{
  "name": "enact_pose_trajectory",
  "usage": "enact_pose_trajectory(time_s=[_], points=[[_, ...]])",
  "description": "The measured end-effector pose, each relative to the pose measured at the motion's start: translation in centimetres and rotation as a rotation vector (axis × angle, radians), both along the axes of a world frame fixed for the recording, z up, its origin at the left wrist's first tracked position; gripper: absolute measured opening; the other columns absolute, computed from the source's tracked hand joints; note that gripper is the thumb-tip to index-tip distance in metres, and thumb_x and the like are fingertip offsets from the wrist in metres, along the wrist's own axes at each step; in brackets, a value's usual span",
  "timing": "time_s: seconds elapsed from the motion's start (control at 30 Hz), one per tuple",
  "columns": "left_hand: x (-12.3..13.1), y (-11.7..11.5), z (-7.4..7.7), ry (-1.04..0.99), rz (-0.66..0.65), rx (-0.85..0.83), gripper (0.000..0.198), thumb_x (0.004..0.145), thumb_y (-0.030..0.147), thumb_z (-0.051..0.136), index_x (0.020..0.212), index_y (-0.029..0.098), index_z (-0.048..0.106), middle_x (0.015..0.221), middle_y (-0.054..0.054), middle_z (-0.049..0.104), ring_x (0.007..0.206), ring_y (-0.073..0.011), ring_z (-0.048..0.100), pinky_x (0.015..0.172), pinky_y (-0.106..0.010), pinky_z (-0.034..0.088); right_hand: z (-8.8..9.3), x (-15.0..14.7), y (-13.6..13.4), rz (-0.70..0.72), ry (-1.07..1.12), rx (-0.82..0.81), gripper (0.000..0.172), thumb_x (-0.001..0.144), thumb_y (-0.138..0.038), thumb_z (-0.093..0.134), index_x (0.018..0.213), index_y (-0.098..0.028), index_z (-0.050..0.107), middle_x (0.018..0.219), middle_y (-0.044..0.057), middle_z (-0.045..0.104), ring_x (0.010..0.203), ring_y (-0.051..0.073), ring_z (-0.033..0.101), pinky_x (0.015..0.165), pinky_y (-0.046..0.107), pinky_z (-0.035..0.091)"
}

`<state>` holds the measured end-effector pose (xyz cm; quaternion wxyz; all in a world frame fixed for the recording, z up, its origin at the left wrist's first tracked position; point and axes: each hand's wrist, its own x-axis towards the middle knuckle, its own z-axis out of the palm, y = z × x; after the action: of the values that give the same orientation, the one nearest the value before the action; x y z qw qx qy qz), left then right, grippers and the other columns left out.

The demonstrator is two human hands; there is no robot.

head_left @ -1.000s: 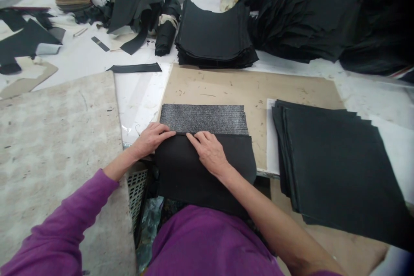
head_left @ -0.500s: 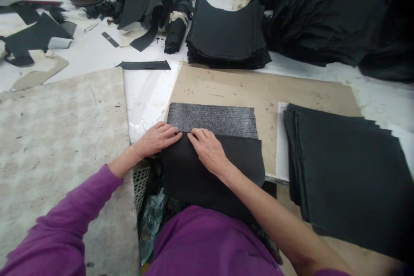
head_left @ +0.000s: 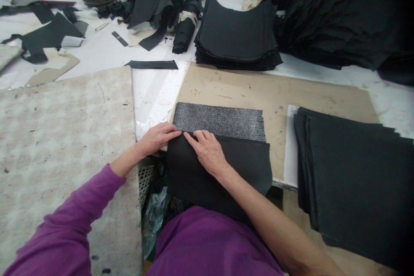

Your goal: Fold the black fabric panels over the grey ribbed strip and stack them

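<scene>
brown board [head_left: 291,90]: under the work | stack of black sheets [head_left: 355,172]: right, untouched | black sheet [head_left: 226,172]: hangs from board to lap, top edge laid on grey ribbed piece [head_left: 220,120], left end aligned, right end unpressed | left hand [head_left: 158,138]: flat, gripping nothing, pressing sheet's corner | right hand [head_left: 208,153]: flat, fingertips on the overlap

1 view: head-worn camera, above the person's own chest, facing forward and down across the table [head_left: 97,56]. Near range: left hand [head_left: 157,138] and right hand [head_left: 208,152] sit just below frame centre, forearms entering from the bottom edge; stacked black fabric [head_left: 237,34] marks the far top margin.
</scene>
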<state>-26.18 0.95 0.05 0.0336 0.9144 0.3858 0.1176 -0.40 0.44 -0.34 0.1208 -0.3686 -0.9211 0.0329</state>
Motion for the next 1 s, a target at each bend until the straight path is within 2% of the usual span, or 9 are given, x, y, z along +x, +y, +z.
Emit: enact_pose_trajectory(time_s=[0.23, 0.4, 0.53, 0.63, 0.77, 0.93, 1.0], points=[[-0.7, -0.9, 1.1, 0.115, -0.034, 0.053, 0.036, 0.099, 0.015, 0.047, 0.134, 0.017, 0.055, 0.113, -0.012, 0.064, 0.102, -0.0212, 0.058, 0.089, -0.035, 0.052, 0.1, -0.1, -0.2, 0.000, 0.017, 0.014, 0.046, 0.099, -0.014, 0.042, 0.144, -0.019, 0.051, 0.113, 0.012, 0.058, 0.103, 0.026, 0.045, 0.088, 0.040, 0.042], [-1.5, -2.3, 2.3, 0.205, 0.049, 0.085, 0.029, 0.098, 0.014, 0.047, 0.124, 0.016, 0.061, 0.108, -0.011, 0.065, 0.101, -0.0237, 0.057, 0.088, -0.038, 0.051, 0.0, 0.0, -0.3, 0.006, 0.022, 0.049, 0.045, 0.099, -0.013, 0.043, 0.142, -0.018, 0.052, 0.113, 0.012, 0.058, 0.102, 0.026, 0.045, 0.087, 0.040, 0.041], [1.4, -3.0, 2.0, 0.055, 0.203, 0.125, 0.028, 0.100, 0.014, 0.043, 0.119, 0.018, 0.063, 0.113, -0.010, 0.065, 0.103, -0.0220, 0.058, 0.089, -0.038, 0.049, -0.3, -0.2, -0.3, 0.000, 0.027, 0.081, 0.043, 0.099, -0.014, 0.043, 0.141, -0.018, 0.053, 0.113, 0.012, 0.058, 0.104, 0.027, 0.046, 0.088, 0.040, 0.042], [4.3, -3.0, 0.9, -0.009, 0.213, 0.138, 0.026, 0.102, 0.021, 0.045, 0.121, 0.018, 0.063, 0.112, -0.010, 0.066, 0.102, -0.0208, 0.060, 0.088, -0.036, 0.049, -0.3, 0.5, -0.3, 0.009, 0.038, 0.086, 0.042, 0.101, -0.015, 0.040, 0.141, -0.017, 0.053, 0.113, 0.012, 0.059, 0.105, 0.026, 0.047, 0.090, 0.040, 0.043], [5.6, -2.8, 0.1, 0.039, 0.208, 0.158, 0.024, 0.102, 0.028, 0.050, 0.119, 0.018, 0.064, 0.110, -0.010, 0.066, 0.101, -0.0219, 0.060, 0.086, -0.036, 0.049, -0.2, 5.1, -0.5, -0.020, 0.014, 0.072, 0.042, 0.099, -0.011, 0.042, 0.139, -0.013, 0.053, 0.114, 0.012, 0.060, 0.109, 0.025, 0.048, 0.094, 0.038, 0.043], [5.2, -2.2, 0.7, 0.051, 0.197, 0.095, 0.026, 0.099, 0.038, 0.056, 0.117, 0.020, 0.062, 0.113, -0.009, 0.065, 0.104, -0.0232, 0.059, 0.087, -0.037, 0.047, -0.7, 14.6, -1.2, -0.175, -0.046, 0.070, 0.048, 0.092, -0.002, 0.043, 0.138, -0.012, 0.054, 0.118, 0.012, 0.060, 0.109, 0.025, 0.049, 0.095, 0.037, 0.044], [5.4, -1.8, 1.0, 0.047, 0.228, 0.034, 0.030, 0.097, 0.041, 0.059, 0.119, 0.020, 0.060, 0.111, -0.009, 0.065, 0.104, -0.0237, 0.058, 0.087, -0.037, 0.047, -0.8, 17.5, -1.4, -0.233, -0.065, 0.078, 0.049, 0.091, -0.001, 0.043, 0.137, -0.012, 0.055, 0.121, 0.012, 0.060, 0.110, 0.026, 0.048, 0.093, 0.036, 0.045]])
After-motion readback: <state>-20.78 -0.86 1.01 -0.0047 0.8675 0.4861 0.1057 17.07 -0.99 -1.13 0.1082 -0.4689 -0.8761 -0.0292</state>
